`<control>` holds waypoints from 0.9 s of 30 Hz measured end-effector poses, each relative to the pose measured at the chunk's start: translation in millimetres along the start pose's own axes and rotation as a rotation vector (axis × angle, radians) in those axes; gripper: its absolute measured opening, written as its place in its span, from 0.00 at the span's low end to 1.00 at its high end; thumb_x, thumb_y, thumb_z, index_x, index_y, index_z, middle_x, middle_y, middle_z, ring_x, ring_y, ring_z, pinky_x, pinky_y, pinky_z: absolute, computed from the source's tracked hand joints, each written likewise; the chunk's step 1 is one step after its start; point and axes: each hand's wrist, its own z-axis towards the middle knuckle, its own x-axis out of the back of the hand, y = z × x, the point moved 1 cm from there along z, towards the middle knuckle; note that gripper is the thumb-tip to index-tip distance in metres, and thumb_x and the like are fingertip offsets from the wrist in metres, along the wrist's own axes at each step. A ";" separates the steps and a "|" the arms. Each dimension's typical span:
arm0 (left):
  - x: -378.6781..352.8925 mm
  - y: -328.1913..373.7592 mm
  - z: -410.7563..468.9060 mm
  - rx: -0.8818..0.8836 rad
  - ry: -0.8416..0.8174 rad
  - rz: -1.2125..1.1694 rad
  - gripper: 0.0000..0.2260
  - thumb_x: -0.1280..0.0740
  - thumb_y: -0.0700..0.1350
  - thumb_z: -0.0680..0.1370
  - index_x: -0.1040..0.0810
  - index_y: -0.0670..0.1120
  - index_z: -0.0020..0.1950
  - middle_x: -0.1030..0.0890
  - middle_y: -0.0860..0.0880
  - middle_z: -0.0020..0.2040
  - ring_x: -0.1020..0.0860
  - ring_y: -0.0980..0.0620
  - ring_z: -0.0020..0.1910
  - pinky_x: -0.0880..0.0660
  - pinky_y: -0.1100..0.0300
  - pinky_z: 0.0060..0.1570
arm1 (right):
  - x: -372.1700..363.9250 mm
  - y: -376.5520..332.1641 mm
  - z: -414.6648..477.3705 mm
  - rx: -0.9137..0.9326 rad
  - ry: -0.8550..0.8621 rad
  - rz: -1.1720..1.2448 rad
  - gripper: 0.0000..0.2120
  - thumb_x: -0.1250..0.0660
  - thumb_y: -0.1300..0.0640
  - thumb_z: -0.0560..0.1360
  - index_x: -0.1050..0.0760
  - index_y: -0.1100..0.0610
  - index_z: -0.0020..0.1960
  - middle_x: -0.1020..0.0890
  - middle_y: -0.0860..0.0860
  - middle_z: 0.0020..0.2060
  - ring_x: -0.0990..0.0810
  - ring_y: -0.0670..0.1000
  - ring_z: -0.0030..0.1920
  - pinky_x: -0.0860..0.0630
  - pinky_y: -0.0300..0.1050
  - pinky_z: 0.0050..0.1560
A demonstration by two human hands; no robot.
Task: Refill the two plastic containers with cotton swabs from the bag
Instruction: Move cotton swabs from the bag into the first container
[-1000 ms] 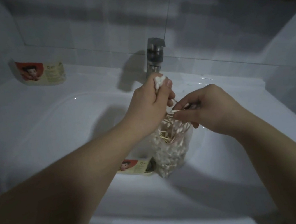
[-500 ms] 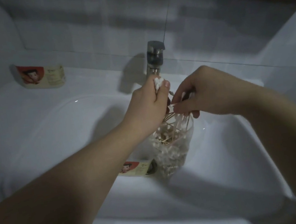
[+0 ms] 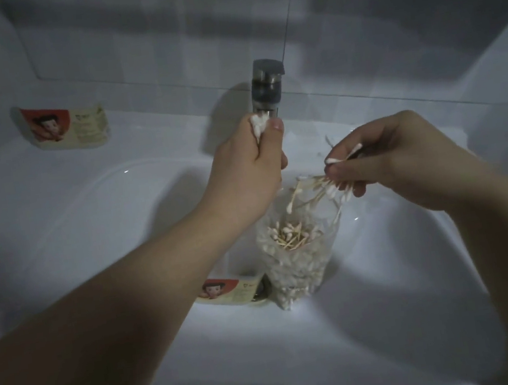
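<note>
We've got the clear bag [image 3: 297,251] of cotton swabs hanging right below our two hands, its bottom resting in the white sink [image 3: 386,272], mouth open toward us. Our right hand [image 3: 393,157] is pinched shut on a small bunch of swabs [image 3: 313,189], just above the bag's mouth and to its right side, sticks fanning out toward the left hand. Our left hand [image 3: 250,173] is closed in a fist on another bundle of swabs [image 3: 259,126], white tips poking out the top beside the thumb; whether it also grips the bag's edge, we cannot tell. Down under our left wrist, touching the bag, lies one labelled container [image 3: 231,290] on its side in the sink. The second container [image 3: 64,126] lies well off to the left of our left hand, on the surface [image 3: 20,190]. Just beyond the left hand's knuckles stands the metal tap [image 3: 266,89].
</note>
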 end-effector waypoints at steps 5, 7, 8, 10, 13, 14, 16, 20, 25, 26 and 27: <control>-0.7 -4.2 3.6 0.078 -0.048 0.086 0.17 0.42 0.55 0.85 0.33 0.48 0.39 0.26 0.51 0.33 0.27 0.49 0.33 0.32 0.52 0.38 | 4.5 8.1 4.4 0.076 0.166 0.176 0.05 0.22 0.59 0.64 0.13 0.55 0.40 0.15 0.57 0.33 0.19 0.56 0.31 0.22 0.41 0.35; 0.2 -3.9 5.8 0.191 -0.080 -0.024 0.18 0.40 0.59 0.83 0.30 0.48 0.40 0.30 0.53 0.29 0.32 0.51 0.26 0.35 0.54 0.33 | 2.8 8.6 5.0 0.102 0.185 0.215 0.04 0.22 0.60 0.64 0.13 0.53 0.38 0.15 0.56 0.32 0.19 0.56 0.30 0.22 0.41 0.35; 0.7 -2.4 6.0 0.259 -0.105 -0.094 0.19 0.39 0.61 0.82 0.27 0.48 0.41 0.31 0.53 0.28 0.34 0.53 0.23 0.37 0.57 0.30 | 1.6 8.7 4.6 0.111 0.185 0.213 0.04 0.22 0.61 0.65 0.13 0.54 0.38 0.15 0.56 0.32 0.19 0.55 0.30 0.22 0.41 0.35; 1.6 2.9 4.7 0.363 -0.164 -0.187 0.21 0.37 0.64 0.80 0.21 0.46 0.47 0.30 0.53 0.27 0.36 0.55 0.21 0.40 0.63 0.25 | -1.2 8.7 3.9 0.121 0.183 0.188 0.05 0.22 0.65 0.67 0.14 0.56 0.39 0.15 0.56 0.32 0.19 0.54 0.29 0.22 0.41 0.34; 1.0 8.5 0.8 0.372 -0.309 -0.125 0.26 0.36 0.67 0.78 0.19 0.44 0.52 0.26 0.51 0.31 0.36 0.56 0.22 0.40 0.64 0.22 | -5.7 6.7 2.4 0.139 0.163 0.167 0.05 0.22 0.66 0.68 0.15 0.59 0.42 0.15 0.55 0.31 0.19 0.53 0.29 0.21 0.40 0.35; -0.1 8.7 -0.8 0.356 -0.354 -0.097 0.27 0.36 0.67 0.77 0.19 0.42 0.52 0.29 0.52 0.29 0.37 0.56 0.22 0.40 0.64 0.22 | -6.9 6.2 2.1 0.149 0.156 0.166 0.05 0.22 0.65 0.69 0.15 0.59 0.43 0.15 0.55 0.32 0.18 0.53 0.30 0.21 0.40 0.35; -2.0 8.5 -3.5 0.343 -0.401 -0.061 0.26 0.35 0.65 0.78 0.19 0.41 0.52 0.34 0.54 0.25 0.37 0.57 0.22 0.40 0.63 0.23 | -8.3 6.2 2.1 0.155 0.146 0.174 0.05 0.23 0.66 0.69 0.15 0.59 0.43 0.14 0.54 0.32 0.18 0.54 0.31 0.21 0.40 0.35; -3.7 6.1 -5.9 0.319 -0.426 -0.074 0.18 0.36 0.62 0.80 0.22 0.49 0.43 0.33 0.58 0.22 0.36 0.58 0.22 0.39 0.62 0.26 | -9.2 8.6 3.9 0.123 0.153 0.207 0.05 0.23 0.68 0.69 0.16 0.61 0.43 0.15 0.54 0.31 0.18 0.52 0.31 0.21 0.39 0.34; -4.0 5.3 -6.8 0.289 -0.442 -0.108 0.21 0.38 0.61 0.81 0.21 0.47 0.38 0.22 0.57 0.28 0.33 0.58 0.23 0.35 0.64 0.25 | -8.2 12.7 6.5 0.079 0.129 0.372 0.06 0.24 0.63 0.64 0.14 0.60 0.41 0.15 0.58 0.33 0.18 0.54 0.32 0.22 0.40 0.34; -4.3 5.0 -6.9 0.279 -0.448 -0.100 0.23 0.39 0.62 0.81 0.21 0.46 0.36 0.23 0.56 0.26 0.34 0.57 0.24 0.35 0.64 0.25 | -7.9 13.4 6.8 0.077 0.117 0.402 0.05 0.24 0.64 0.64 0.14 0.59 0.40 0.15 0.58 0.33 0.18 0.54 0.32 0.22 0.39 0.34; -4.7 5.2 -7.1 0.271 -0.454 -0.089 0.25 0.39 0.63 0.81 0.21 0.45 0.34 0.26 0.56 0.25 0.35 0.55 0.24 0.35 0.64 0.25 | -7.5 14.3 7.2 0.076 0.109 0.425 0.05 0.25 0.65 0.64 0.14 0.58 0.39 0.15 0.58 0.33 0.18 0.53 0.32 0.23 0.39 0.34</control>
